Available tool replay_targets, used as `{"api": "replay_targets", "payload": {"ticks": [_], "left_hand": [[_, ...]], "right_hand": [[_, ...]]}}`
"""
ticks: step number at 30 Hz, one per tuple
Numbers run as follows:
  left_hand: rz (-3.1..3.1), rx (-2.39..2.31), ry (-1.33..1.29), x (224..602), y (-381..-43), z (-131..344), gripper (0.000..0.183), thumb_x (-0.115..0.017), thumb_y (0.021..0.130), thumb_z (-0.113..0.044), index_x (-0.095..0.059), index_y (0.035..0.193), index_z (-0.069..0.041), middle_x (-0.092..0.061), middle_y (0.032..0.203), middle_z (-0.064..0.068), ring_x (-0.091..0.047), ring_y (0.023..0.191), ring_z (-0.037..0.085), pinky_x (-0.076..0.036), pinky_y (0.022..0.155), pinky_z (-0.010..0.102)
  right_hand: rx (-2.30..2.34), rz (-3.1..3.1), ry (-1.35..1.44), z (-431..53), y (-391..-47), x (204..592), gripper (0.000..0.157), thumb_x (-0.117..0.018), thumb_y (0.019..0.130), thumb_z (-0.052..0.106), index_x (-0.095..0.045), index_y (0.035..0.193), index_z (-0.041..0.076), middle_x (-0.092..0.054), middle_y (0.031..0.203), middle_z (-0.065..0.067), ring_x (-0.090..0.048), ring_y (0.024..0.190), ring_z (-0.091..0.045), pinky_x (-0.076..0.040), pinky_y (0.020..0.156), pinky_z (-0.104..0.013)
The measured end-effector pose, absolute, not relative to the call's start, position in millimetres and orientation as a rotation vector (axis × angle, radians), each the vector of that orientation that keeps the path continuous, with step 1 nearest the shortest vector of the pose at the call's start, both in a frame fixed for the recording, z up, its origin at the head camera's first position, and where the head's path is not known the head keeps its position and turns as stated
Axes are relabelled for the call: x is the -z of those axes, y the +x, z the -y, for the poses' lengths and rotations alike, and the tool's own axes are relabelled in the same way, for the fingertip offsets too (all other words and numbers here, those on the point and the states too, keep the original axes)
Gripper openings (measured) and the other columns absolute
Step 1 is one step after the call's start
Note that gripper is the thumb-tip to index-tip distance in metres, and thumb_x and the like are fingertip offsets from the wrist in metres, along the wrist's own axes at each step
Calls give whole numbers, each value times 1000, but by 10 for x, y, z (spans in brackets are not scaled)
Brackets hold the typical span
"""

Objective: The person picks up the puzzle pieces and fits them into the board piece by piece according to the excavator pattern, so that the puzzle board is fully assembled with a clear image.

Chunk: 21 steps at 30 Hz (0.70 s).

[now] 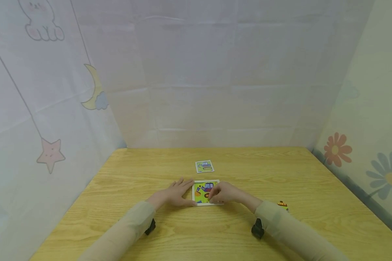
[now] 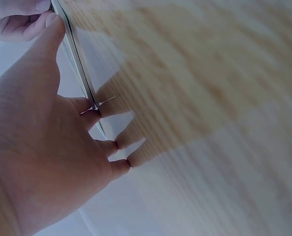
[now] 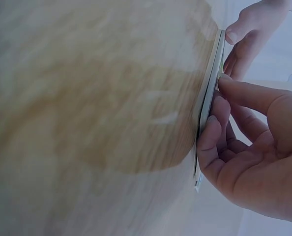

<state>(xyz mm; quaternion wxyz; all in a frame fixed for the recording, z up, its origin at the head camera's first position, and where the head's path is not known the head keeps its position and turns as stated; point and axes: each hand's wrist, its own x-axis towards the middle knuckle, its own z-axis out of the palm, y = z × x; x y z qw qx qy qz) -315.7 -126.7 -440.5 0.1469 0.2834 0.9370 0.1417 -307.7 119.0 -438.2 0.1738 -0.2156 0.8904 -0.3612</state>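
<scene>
A square picture puzzle [image 1: 202, 195] in a white frame lies flat on the table, showing a blue and purple digger on green. My left hand [image 1: 177, 193] rests at its left side with fingers spread, the thumb along the near left corner; the left wrist view shows those fingertips [image 2: 120, 168] on the tabletop. Over the right part of the puzzle, my right hand [image 1: 226, 193] has its fingers curled and pinches a small puzzle piece, mostly hidden by the fingers. In the right wrist view its thumb [image 3: 234, 88] meets the puzzle's surface.
Behind the puzzle lies a small card [image 1: 204, 166] with a similar digger picture. An orange and yellow puzzle piece [image 1: 282, 205] lies beyond my right forearm, partly covered by the sleeve. Printed cloth walls [image 1: 215, 108] enclose the wooden table [image 1: 150, 163] at the back and sides.
</scene>
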Motion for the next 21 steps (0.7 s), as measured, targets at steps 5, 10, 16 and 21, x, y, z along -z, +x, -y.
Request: {"api": "replay_targets", "payload": {"ticks": [5, 10, 16, 21], "left_hand": [[-2696, -400, 810, 4389, -3150, 1267, 91, -54, 84, -64, -17, 152, -15, -14, 158, 4, -5, 144, 37, -9, 117, 54], [-2702, -399, 798, 4410, -3167, 1270, 92, -53, 84, -65, -17, 152, -16, -13, 158, 3, -5, 145, 37, -8, 117, 54], [-2713, -384, 796, 4437, -3185, 1269, 94, -52, 82, -68, -17, 152, -16, -13, 158, 3, -6, 145, 36, -9, 117, 54], [-2705, -391, 802, 4436, -3184, 1279, 94, -52, 82, -68, -16, 152, -17, -13, 159, 2, -4, 145, 36, -7, 117, 53]], "right_hand": [[1016, -2511, -620, -1222, -3081, 4363, 8, -70, 85, 20, -73, 85, 13, -67, 81, 5, -51, 67, -9, -43, 56, -22], [1065, -2469, -603, -1272, -3079, 4345, 12, -68, 85, 22, -73, 90, 12, -67, 80, 2, -53, 65, -10, -46, 56, -23], [1155, -2448, -555, -1376, -3072, 4333, 16, -66, 87, 21, -70, 96, 9, -66, 86, -2, -59, 69, -13, -52, 60, -26], [1224, -2451, -606, -1476, -3055, 4315, 17, -64, 89, 21, -69, 99, 8, -66, 92, -3, -61, 79, -15, -54, 67, -30]]}}
